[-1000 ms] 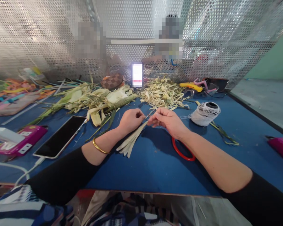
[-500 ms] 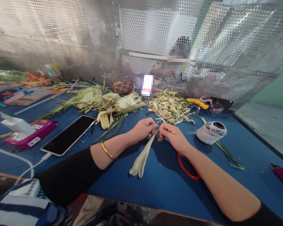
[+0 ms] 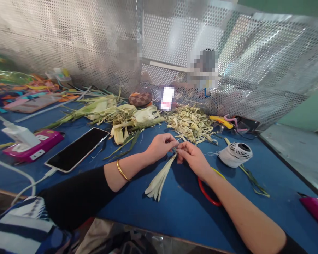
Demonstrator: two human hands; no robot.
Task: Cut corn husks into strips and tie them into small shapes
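Head view shows left hand (image 3: 161,148) and right hand (image 3: 193,158) drawn closer, grip pinched on husk bundle (image 3: 160,180).

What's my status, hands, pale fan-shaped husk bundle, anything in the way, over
Left hand, right hand close together at narrow end of husk bundle; exact grip hidden. Wide end splayed. Red curved loop partly hidden by right forearm, clear of bundle.

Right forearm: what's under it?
Beside the right forearm, a red curve shows on the inner side and a yellow curve on the outer side; the forearm covers everything between, so whether they join can't be seen.
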